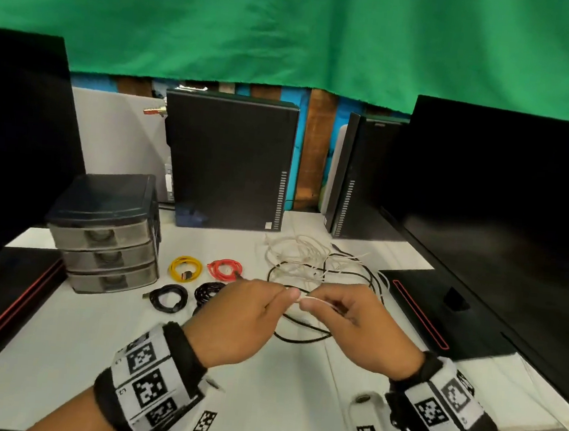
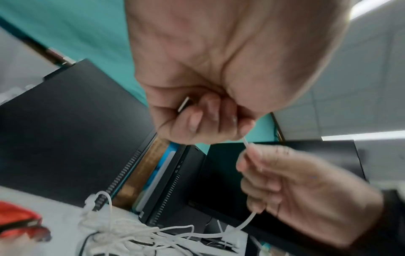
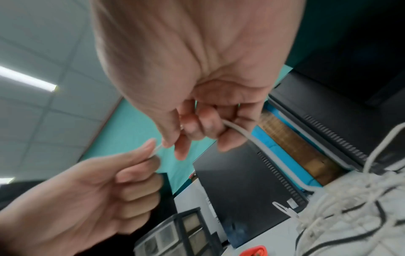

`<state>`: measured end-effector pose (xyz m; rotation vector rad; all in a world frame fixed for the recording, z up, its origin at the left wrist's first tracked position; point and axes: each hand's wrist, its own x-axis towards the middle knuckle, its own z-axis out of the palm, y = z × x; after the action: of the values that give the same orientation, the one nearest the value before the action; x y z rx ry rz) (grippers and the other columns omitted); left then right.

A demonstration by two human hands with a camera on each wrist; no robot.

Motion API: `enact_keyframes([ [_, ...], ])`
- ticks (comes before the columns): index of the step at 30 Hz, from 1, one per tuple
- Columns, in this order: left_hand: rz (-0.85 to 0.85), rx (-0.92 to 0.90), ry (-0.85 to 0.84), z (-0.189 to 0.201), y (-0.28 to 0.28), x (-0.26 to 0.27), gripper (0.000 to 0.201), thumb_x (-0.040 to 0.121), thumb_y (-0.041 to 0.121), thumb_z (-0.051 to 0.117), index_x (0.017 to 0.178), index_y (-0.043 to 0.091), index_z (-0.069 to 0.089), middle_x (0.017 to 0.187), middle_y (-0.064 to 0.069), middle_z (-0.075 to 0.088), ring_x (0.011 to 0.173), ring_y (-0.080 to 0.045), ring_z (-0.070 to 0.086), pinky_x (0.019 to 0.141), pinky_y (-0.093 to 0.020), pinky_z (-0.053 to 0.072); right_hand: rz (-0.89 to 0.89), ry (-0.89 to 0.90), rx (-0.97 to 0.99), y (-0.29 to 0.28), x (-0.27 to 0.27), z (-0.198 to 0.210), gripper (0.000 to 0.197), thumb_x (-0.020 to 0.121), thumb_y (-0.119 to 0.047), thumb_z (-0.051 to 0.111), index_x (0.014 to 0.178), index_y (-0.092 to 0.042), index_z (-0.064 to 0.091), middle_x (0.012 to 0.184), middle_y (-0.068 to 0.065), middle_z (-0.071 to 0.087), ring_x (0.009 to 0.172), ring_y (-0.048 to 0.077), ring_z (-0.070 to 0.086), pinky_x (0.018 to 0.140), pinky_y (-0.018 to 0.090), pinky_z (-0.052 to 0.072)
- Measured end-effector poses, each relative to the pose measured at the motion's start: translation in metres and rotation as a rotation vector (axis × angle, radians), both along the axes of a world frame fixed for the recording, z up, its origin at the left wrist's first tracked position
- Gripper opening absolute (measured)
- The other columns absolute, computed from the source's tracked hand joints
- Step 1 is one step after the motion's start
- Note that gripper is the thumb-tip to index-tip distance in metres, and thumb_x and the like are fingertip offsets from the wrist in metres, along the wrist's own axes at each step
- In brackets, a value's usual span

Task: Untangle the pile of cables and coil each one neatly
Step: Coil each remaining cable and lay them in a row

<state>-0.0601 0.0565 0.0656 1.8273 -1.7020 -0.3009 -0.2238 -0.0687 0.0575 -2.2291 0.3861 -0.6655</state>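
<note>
white cable (image 1: pixel 317 300) pinched at 1 end by left hand (image 1: pixel 240 314) and right hand (image 1: pixel 352 328), held just above the table (image 1: pixel 278 386), rest trailing into the tangled pile (image 1: pixel 313 262) behind, 4 coiled cables laid out left: yellow coil (image 1: pixel 185 268), red coil (image 1: pixel 225 269), 2 black

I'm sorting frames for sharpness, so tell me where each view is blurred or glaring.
Head view: mostly sharp, edges bowed by the wide lens; white cable between both hands readable. Left wrist view: the right hand is motion-smeared, the left hand sharper; a ceiling light glares top right. Right wrist view: the left hand smeared, tangled pile soft.
</note>
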Motion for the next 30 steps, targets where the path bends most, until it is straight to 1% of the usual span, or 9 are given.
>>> enact_keyframes([
  [4,0.046,-0.104,0.716,0.03,0.014,0.015,0.047,0.101,0.047,0.042,0.061,0.021,0.04,0.055,0.009,0.028,0.049,-0.008,0.024,0.049,-0.024,0.021,-0.147,-0.089,0.103,-0.024,-0.01,0.004,0.02,0.095,-0.038,0.058,0.1,-0.035,0.077,0.062,-0.004,0.055,0.062,0.02,0.049,0.068,0.043,0.051],
  [8,-0.049,-0.269,1.276,0.059,0.024,0.019,0.035,0.097,0.039,0.046,0.07,0.018,0.05,0.058,0.005,0.029,0.048,-0.008,0.028,0.047,-0.023,0.027,-0.144,-0.018,0.156,-0.027,-0.009,-0.012,0.03,0.102,-0.03,0.051,0.091,-0.047,0.074,0.06,-0.014,0.051,0.076,0.005,0.066,0.076,0.019,0.048],
  [10,-0.024,-0.363,1.366,0.06,0.021,0.015,0.035,0.101,0.036,0.042,0.075,0.016,0.052,0.059,0.003,0.043,0.056,-0.01,0.052,0.058,-0.024,0.05,-0.038,0.184,0.107,-0.01,-0.004,-0.02,0.027,0.101,-0.043,0.048,0.107,-0.038,0.074,0.088,-0.028,0.07,0.099,-0.006,0.066,0.09,0.021,0.054],
  [12,-0.013,-0.427,1.452,0.056,0.016,0.013,0.036,0.105,0.032,0.038,0.08,0.012,0.054,0.075,-0.004,0.068,0.089,-0.019,0.073,0.085,-0.033,0.06,0.075,0.322,-0.024,0.013,0.002,-0.029,0.037,0.1,-0.054,0.047,0.12,-0.034,0.071,0.123,-0.023,0.067,0.116,0.002,0.064,0.102,0.034,0.052],
  [16,0.05,-0.416,1.201,0.041,0.008,0.015,0.035,0.108,0.026,0.035,0.087,0.009,0.057,0.115,-0.006,0.075,0.115,-0.018,0.067,0.105,-0.035,0.048,0.248,0.304,-0.185,0.052,0.003,-0.011,0.032,0.102,-0.046,0.049,0.126,-0.036,0.067,0.112,-0.027,0.071,0.094,-0.002,0.068,0.091,0.025,0.054],
  [19,0.154,-0.414,0.451,0.023,0.006,0.019,0.033,0.107,0.021,0.042,0.09,0.017,0.071,0.102,0.016,0.075,0.102,0.001,0.068,0.093,-0.02,0.049,0.226,0.18,-0.176,0.06,-0.009,0.025,0.025,0.104,-0.032,0.053,0.113,-0.022,0.074,0.072,-0.035,0.061,0.068,-0.007,0.058,0.069,0.009,0.041],
  [21,0.051,-0.272,0.259,0.014,0.007,0.017,0.035,0.107,0.025,0.043,0.09,0.021,0.073,0.09,0.014,0.074,0.089,-0.002,0.069,0.082,-0.022,0.051,0.133,0.025,-0.14,0.052,-0.018,0.046,0.023,0.103,-0.028,0.054,0.103,-0.019,0.075,0.072,-0.017,0.064,0.066,-0.001,0.057,0.064,0.014,0.04],
  [26,-0.269,-0.007,0.737,0.025,0.017,-0.008,0.047,0.097,0.048,0.041,0.092,0.016,0.074,0.061,-0.004,0.068,0.055,-0.018,0.064,0.072,-0.029,0.054,-0.189,-0.301,0.034,0.012,-0.02,0.045,0.014,0.091,-0.026,0.063,0.092,-0.025,0.077,0.083,-0.004,0.075,0.074,0.012,0.066,0.069,0.017,0.05],
  [30,-0.305,-0.185,1.083,0.045,0.023,-0.014,0.037,0.1,0.036,0.048,0.099,0.019,0.08,0.063,-0.004,0.068,0.065,-0.016,0.069,0.085,-0.033,0.057,-0.072,-0.085,0.163,0.019,-0.004,0.012,0.021,0.098,-0.028,0.057,0.097,-0.028,0.079,0.062,-0.016,0.057,0.059,0.002,0.047,0.063,0.015,0.039],
])
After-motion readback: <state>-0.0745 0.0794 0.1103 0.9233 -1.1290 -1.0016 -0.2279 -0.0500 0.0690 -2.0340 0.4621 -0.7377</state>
